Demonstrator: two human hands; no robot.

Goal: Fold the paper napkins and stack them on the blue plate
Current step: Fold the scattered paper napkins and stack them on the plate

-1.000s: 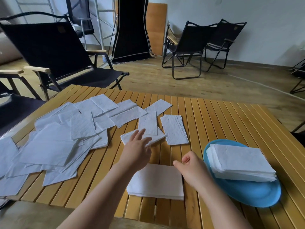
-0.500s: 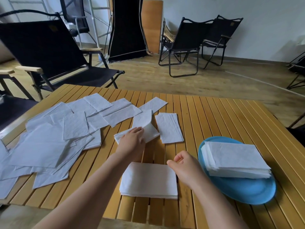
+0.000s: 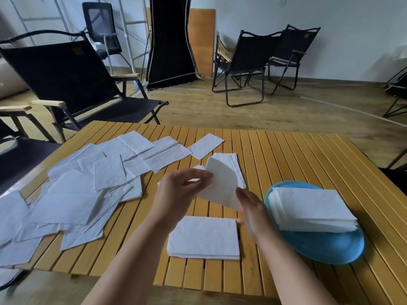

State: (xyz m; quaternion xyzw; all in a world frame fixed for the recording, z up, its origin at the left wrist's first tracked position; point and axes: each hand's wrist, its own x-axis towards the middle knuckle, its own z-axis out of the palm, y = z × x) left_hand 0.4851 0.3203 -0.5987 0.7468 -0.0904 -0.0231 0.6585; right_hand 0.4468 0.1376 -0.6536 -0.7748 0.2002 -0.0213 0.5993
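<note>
I see the left hand [image 3: 176, 190] lifted above the slatted wooden table [image 3: 297, 155], its thumb and fingers pinching the upper edge of a single white napkin [image 3: 222, 183], which hangs curved in the air. The right hand [image 3: 253, 212] sits at the napkin's lower right corner; its thumb lies against the sheet, but I cannot tell whether the fingers behind actually pinch it. Directly below the hands lies a neat pile of folded napkins [image 3: 204, 237], flat on the table near its front edge. To the right, the blue plate [image 3: 326, 247] carries a tall stack of folded napkins [image 3: 310, 210]. On the left half of the table I see a loose spread of unfolded napkins [image 3: 83, 190], overlapping one another. Black folding chairs [image 3: 66, 78] stand on the floor beyond.
</note>
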